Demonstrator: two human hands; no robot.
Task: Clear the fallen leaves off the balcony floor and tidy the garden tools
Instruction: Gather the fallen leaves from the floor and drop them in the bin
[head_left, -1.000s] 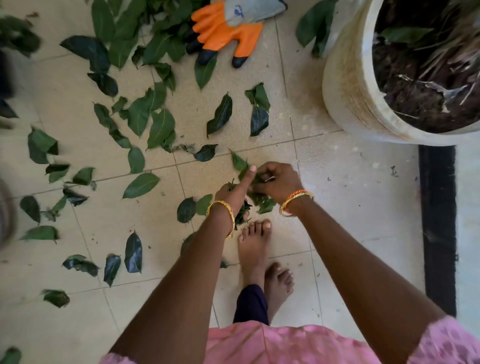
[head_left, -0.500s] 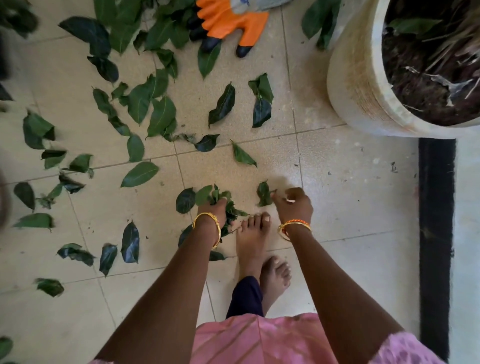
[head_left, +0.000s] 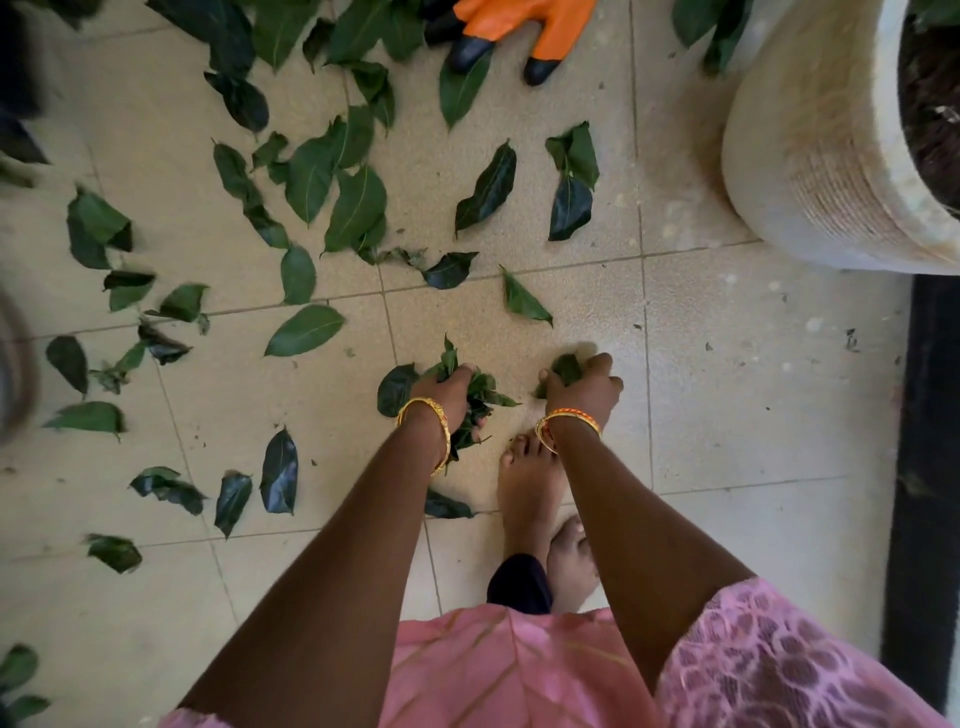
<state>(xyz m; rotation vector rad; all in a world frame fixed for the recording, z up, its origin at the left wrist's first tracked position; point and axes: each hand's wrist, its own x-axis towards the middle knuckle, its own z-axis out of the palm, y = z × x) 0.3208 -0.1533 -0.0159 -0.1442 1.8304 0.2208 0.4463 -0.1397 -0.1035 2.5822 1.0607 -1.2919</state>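
1. The left hand (head_left: 445, 391) is curled round a bunch of leaves (head_left: 480, 400) low over the tiled floor (head_left: 727, 389), near the frame's centre.
2. The right hand (head_left: 584, 387), just beside it at 3 o'clock, grips a smaller clump of leaves (head_left: 565, 368); the two hands are apart.
3. One loose leaf (head_left: 523, 301) lies at 12 o'clock from the hands, and another dark leaf (head_left: 395, 388) touches the left hand at 9 o'clock.
4. Many scattered leaves (head_left: 311, 176) cover the floor from 9 to 12 o'clock.
5. An orange glove (head_left: 519, 23) lies at 12 o'clock at the top edge.
6. A pale plant pot (head_left: 810, 140) stands at 2 o'clock.
7. Bare feet (head_left: 527, 488) stand at 6 o'clock below the hands.
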